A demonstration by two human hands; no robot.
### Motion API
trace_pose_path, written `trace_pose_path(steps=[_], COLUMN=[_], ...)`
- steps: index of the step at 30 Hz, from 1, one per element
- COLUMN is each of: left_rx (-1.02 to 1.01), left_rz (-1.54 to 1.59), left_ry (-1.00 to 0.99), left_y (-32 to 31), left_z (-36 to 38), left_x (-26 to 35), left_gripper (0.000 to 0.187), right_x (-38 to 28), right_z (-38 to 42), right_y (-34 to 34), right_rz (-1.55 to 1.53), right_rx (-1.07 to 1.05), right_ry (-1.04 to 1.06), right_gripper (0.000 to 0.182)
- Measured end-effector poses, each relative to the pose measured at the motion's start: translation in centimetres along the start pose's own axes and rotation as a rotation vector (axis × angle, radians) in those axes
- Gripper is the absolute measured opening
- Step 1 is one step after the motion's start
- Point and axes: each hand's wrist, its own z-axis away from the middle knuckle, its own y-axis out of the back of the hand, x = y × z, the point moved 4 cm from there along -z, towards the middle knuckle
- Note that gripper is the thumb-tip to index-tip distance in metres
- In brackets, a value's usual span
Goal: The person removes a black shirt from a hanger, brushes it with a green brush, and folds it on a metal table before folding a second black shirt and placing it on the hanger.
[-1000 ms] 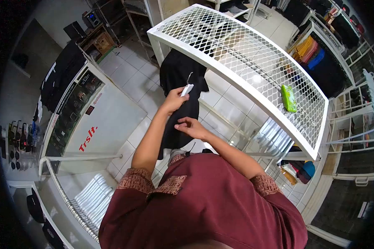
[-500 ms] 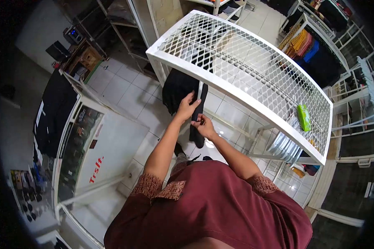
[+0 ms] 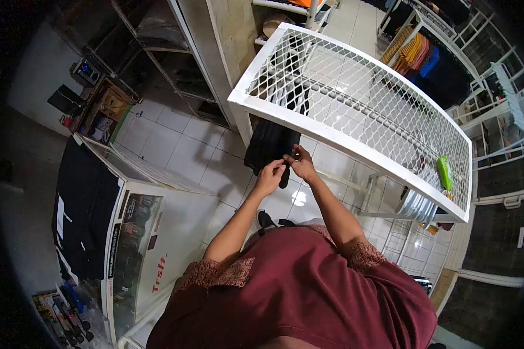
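Observation:
Black garments (image 3: 265,145) hang below the left end of a white rack with a mesh top (image 3: 355,96). My left hand (image 3: 269,176) is closed at the lower part of the dark cloth, with its fingertips near those of the other hand. My right hand (image 3: 300,164) pinches at the cloth's right edge, thumb and fingers together. Whatever lies between the fingertips is too small to make out. A green packet (image 3: 445,173) rests on the mesh at the right end.
On the left stands a glass-fronted display case (image 3: 135,232) with black cloth (image 3: 84,203) over its top. Silver hangers (image 3: 418,207) hang under the rack's right end. Coloured clothes (image 3: 416,55) hang at the back right. White tiles (image 3: 183,152) cover the floor.
Both hands have come closer together at the black cloth. The white strip seen earlier beside my left hand no longer shows there. The view has shifted, with the display case now further right.

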Motion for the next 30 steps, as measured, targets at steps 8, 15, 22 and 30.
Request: trace_pose_path(steps=[8,15,22,30], left_rx=[-0.023,-0.064,-0.020,-0.067], left_rz=[-0.084,0.000,-0.003,-0.092], left_ry=[-0.037,-0.019,-0.042,0.067], left_y=[1.6,1.9,2.3,3.0], left_z=[-0.1,-0.7,-1.6,-0.4], left_x=[0.8,0.6,0.8,-1.2], left_gripper=[0.039,0.039,0.037,0.043], right_x=[-1.2,-1.6,-1.8,-3.4], right_z=[1.0,0.2,-3.2,-4.9], right_y=[-1.1,-1.2,-2.0,-5.3], right_rz=[-0.083,-0.099,-0.047,0.358], right_rx=[0.044,0.077,0.026,0.114], right_ry=[0.037,0.048,0.028,0.300], right_gripper=[0.070,0.062,0.049,0.075])
